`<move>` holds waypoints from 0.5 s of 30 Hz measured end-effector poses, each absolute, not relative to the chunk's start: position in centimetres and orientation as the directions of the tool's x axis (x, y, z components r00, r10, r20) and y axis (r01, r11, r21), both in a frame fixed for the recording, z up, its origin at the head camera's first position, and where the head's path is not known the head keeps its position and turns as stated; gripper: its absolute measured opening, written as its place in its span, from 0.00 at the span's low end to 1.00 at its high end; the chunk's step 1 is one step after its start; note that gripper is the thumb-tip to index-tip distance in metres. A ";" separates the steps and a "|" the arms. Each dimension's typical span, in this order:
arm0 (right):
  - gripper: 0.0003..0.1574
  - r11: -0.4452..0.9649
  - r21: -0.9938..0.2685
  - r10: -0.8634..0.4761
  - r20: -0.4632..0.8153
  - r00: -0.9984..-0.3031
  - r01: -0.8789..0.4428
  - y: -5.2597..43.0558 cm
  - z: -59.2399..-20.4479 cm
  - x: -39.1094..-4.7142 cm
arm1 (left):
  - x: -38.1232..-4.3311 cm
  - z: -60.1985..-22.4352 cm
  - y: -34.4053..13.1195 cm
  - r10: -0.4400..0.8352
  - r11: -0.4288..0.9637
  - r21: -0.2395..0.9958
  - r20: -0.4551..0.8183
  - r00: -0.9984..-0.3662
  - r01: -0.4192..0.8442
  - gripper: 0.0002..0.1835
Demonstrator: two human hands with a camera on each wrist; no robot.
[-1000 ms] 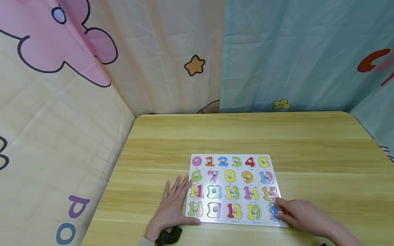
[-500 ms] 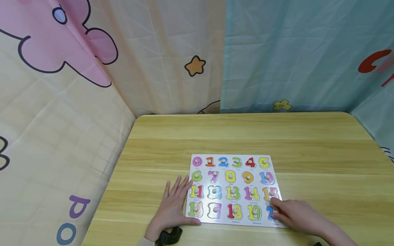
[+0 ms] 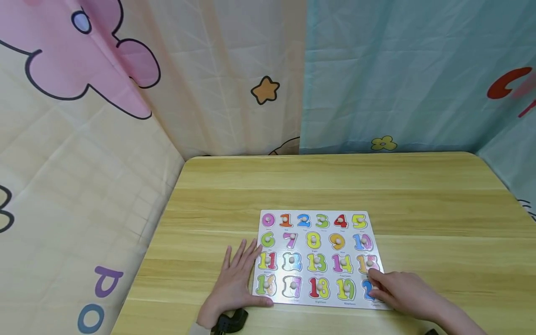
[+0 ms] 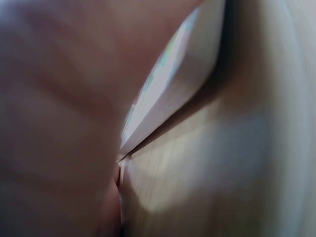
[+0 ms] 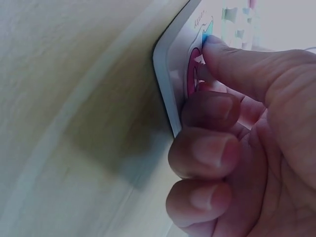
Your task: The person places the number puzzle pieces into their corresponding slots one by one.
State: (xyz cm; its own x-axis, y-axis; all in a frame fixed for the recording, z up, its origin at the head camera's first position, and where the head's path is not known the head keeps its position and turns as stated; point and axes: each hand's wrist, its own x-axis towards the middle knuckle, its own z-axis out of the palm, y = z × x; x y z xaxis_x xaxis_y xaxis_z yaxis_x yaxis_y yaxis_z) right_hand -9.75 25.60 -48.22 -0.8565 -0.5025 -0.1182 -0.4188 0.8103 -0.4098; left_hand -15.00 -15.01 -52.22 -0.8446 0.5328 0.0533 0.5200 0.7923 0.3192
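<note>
A white number puzzle board [image 3: 303, 274] lies on the table, bearing rows of coloured number pieces with small round knobs. At its lower right corner my right hand [image 3: 404, 293] pinches the number 20 puzzle piece [image 3: 367, 289] between thumb and forefinger. That piece sits in its outline; its pink zero [image 5: 192, 74] shows in the right wrist view, while my fingers cover much of it from above. My left hand [image 3: 236, 284] rests at the board's left edge with fingers spread and straight, the thumb along the lower left corner. In the left wrist view the palm hides most of the board.
The wooden table [image 3: 335, 179] extends behind the board and to both sides. Printed curtains [image 3: 234, 70] hang along its back and sides. A black strap device [image 3: 229, 321] is on the left wrist.
My right hand has shifted slightly left with the number 20 piece, which has gone from offset over its outline to lying in it. The left hand stays in place.
</note>
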 end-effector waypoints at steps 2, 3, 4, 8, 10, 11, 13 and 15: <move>0.14 0.817 -0.401 -0.498 -0.126 -0.858 -0.415 25.5 -48.2 -9.7 | -15.1 -52.3 -15.0 0.534 0.790 0.323 0.054 -0.844 0.521 0.69; 0.15 0.819 -0.396 -0.497 -0.124 -0.859 -0.416 25.5 -48.2 -9.7 | -15.1 -52.3 -15.0 0.535 0.789 0.324 0.054 -0.843 0.522 0.69; 0.15 0.823 -0.390 -0.492 -0.126 -0.861 -0.413 25.5 -48.3 -9.7 | -15.1 -52.3 -15.0 0.536 0.787 0.328 0.056 -0.842 0.523 0.69; 0.15 0.825 -0.385 -0.489 -0.121 -0.864 -0.413 25.6 -48.5 -9.6 | -15.1 -52.3 -15.0 0.527 0.774 0.376 0.062 -0.848 0.509 0.70; 0.15 0.819 -0.400 -0.491 -0.122 -0.863 -0.410 25.6 -48.5 -9.6 | -15.0 -52.2 -15.1 0.506 0.763 0.429 0.069 -0.860 0.483 0.71; 0.16 0.814 -0.414 -0.494 -0.125 -0.860 -0.408 25.7 -48.5 -9.7 | -15.0 -52.0 -15.1 0.493 0.756 0.454 0.080 -0.866 0.472 0.71; 0.16 0.806 -0.444 -0.496 -0.144 -0.856 -0.392 25.8 -48.2 -10.0 | -15.2 -51.4 -15.3 0.474 0.740 0.476 0.131 -0.871 0.475 0.67; 0.15 0.812 -0.449 -0.478 -0.149 -0.865 -0.372 26.0 -47.4 -10.7 | -16.0 -50.3 -15.5 0.475 0.727 0.458 0.201 -0.857 0.511 0.59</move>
